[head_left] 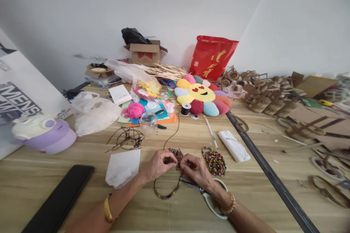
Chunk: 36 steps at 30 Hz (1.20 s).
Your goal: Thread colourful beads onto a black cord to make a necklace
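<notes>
My left hand (162, 163) pinches thumb and forefinger together beside a pile of small multicoloured beads (175, 154); what lies between its fingertips is too small to make out. Close to it, my right hand (196, 169) is closed in a pinch on the upper end of a bead string (167, 197). That string hangs in a curve on the table below both hands. A thin black cord runs from a spool (185, 109) down behind my left hand. Partly under my right wrist lie white-handled scissors (210, 204). A second heap of beads (216, 162) sits to the right.
On the left are a black phone (61, 198), white paper (123, 167), cut black cords (127, 138) and a purple-and-white cap (45, 134). Behind stand a glass jar (148, 124) and a flower cushion (202, 94). A white power bank (234, 145) and a black strip (268, 167) lie right.
</notes>
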### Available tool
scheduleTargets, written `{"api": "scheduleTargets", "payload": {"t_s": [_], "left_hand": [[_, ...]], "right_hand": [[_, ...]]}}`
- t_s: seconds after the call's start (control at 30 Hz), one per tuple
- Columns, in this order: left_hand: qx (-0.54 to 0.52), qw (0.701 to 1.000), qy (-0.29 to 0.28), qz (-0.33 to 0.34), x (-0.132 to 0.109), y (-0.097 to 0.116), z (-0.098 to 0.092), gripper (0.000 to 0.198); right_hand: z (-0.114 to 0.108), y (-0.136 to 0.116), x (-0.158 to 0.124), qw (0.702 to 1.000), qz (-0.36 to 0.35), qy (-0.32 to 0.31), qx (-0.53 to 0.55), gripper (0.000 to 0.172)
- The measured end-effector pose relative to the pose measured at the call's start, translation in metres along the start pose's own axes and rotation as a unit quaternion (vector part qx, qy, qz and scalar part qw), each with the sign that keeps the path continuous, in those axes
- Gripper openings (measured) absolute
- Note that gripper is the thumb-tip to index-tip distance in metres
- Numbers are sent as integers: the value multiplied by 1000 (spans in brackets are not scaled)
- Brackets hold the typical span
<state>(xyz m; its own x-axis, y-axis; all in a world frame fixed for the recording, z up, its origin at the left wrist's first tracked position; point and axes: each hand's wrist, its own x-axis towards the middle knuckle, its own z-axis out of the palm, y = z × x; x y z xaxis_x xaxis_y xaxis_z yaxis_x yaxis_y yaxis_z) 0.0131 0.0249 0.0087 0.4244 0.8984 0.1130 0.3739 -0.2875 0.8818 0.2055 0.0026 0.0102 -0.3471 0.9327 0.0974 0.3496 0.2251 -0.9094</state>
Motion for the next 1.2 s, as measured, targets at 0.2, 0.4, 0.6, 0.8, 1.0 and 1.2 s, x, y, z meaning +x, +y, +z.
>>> {"api": "scheduleTargets", "payload": {"t_s": [0.2, 0.4, 0.6, 0.8, 1.0, 1.2], "left_hand": [[-1, 1000, 3, -2, 0, 2, -1, 8], [-3, 1000, 2, -12, -1, 4, -1, 7], [-13, 1000, -6, -6, 0, 5, -1, 10], [-8, 1000, -14, 2, 0, 3, -2, 10], [-11, 1000, -11, -9, -1, 0, -1, 7], [-22, 1000, -8, -18, -2, 1, -2, 8]], "right_hand": [[0, -1, 0, 1000, -4, -1, 4, 20], [0, 0, 0, 1000, -18, -13, 3, 22], [0, 0, -1, 1000, -19, -5, 4, 22], [-1, -1, 0, 1000, -14, -2, 7, 19], [-1, -2, 0, 1000, -10, -7, 3, 20], [-1, -1, 1, 1000, -8, -10, 2, 16]]}}
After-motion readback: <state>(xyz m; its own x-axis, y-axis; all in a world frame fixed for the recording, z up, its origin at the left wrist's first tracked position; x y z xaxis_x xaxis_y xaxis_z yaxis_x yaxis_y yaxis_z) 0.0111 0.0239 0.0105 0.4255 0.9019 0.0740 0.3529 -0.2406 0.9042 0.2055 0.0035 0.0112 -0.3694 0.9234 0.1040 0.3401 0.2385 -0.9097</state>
